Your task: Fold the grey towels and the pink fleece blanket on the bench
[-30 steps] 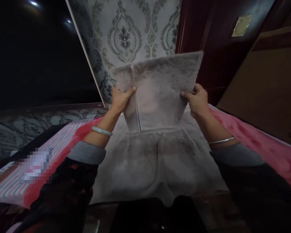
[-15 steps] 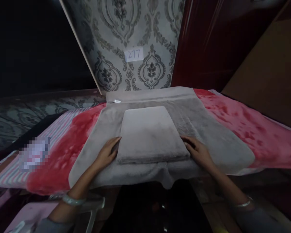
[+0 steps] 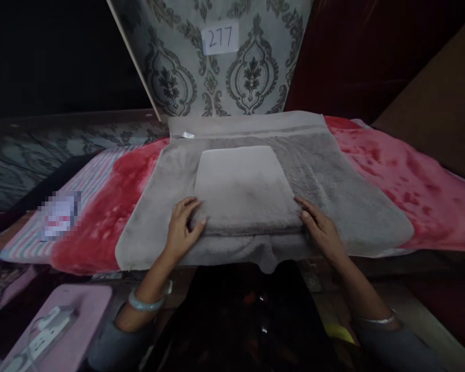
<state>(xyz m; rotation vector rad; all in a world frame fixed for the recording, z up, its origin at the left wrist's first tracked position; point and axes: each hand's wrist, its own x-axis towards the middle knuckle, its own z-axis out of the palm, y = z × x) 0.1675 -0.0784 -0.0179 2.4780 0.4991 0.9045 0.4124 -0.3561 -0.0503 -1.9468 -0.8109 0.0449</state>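
A folded grey plush cloth (image 3: 240, 186) lies flat as a neat block, its folded edge toward me. My left hand (image 3: 184, 225) touches its left side near the front corner, fingers curved and thumb apart. At the right side, my right hand (image 3: 320, 227) rests its fingertips against the edge, with the fingers stretched out. Neither hand grips the cloth. Beneath it a larger grey plush blanket (image 3: 356, 206) is spread out, with a small white tag at its far left and a bunched fold hanging over the front edge.
Red-pink plush fabric (image 3: 418, 191) covers the surface on both sides. A striped cloth (image 3: 91, 178) lies at the left, with a blurred packet (image 3: 60, 217) on it. A white power strip (image 3: 42, 336) sits on a pink stool (image 3: 89, 310) at lower left. A "277" label (image 3: 220, 37) marks the wall.
My left hand has shifted inward, its thumb now at the cloth's front left corner. The right hand stays at the right edge. The view has tilted down, so the scene sits higher.
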